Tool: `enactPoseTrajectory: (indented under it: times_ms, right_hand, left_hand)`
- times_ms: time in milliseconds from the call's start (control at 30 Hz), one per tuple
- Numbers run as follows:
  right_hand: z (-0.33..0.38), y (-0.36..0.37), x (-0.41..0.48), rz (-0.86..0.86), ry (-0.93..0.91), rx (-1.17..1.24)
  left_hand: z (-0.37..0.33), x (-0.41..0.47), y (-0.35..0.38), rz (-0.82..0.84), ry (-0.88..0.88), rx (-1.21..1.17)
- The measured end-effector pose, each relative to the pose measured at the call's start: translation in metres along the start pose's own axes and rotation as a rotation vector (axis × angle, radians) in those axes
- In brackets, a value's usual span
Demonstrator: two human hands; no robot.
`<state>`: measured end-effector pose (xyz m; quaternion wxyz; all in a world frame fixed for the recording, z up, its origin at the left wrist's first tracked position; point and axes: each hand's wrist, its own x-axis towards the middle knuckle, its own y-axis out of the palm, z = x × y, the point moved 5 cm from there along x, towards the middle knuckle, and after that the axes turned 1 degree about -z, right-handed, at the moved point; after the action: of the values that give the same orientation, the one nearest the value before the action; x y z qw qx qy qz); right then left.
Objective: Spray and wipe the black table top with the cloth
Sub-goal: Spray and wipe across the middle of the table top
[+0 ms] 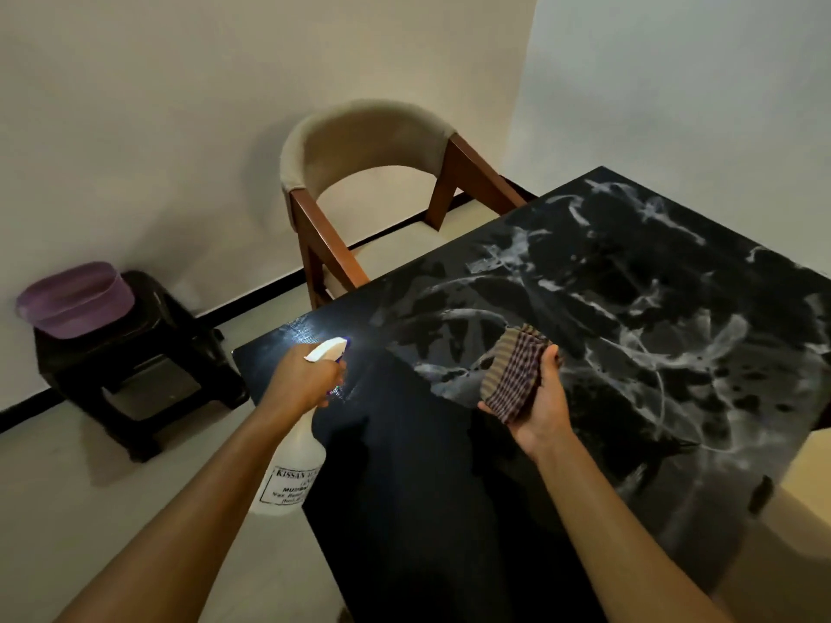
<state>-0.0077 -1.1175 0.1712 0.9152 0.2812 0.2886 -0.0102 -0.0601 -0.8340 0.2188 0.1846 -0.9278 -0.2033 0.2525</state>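
Left hand (306,375) gripping spray bottle (290,474), nozzle toward table top (404,487), right hand (546,415) clutching cloth (512,375)

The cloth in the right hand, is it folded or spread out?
Folded. The cloth sits as a compact layered pad in the right hand, its stacked edges visible on top.

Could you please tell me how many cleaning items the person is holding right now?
2: a spray bottle in the left hand and a checked cloth in the right hand. Nothing else seems hidden in either grip.
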Motion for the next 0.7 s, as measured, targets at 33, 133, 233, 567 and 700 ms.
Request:
enactPoseTrajectory:
  times_ms: [33, 133, 233, 567, 700]
  right_hand:
    - [0.001, 0.0, 0.004, -0.006, -0.013, -0.022]
    - [0.002, 0.009, 0.014, -0.043, -0.072, -0.074]
    - [-0.001, 0.024, 0.025, -0.077, -0.201, -0.087]
    - [-0.016, 0.062, 0.033, -0.04, -0.254, -0.082]
    - [-0.011, 0.051, 0.032, -0.046, -0.252, -0.062]
  left_hand:
    - [0.0, -0.001, 0.0, -0.023, -0.005, 0.018]
    - [0.001, -0.001, -0.003, -0.062, -0.034, 0.007]
    - [-0.001, -0.001, -0.011, -0.092, -0.005, -0.049]
    - [-0.007, 0.019, 0.008, 0.178, -0.001, -0.081]
    - [-0.003, 0.021, 0.021, 0.172, -0.087, -0.013]
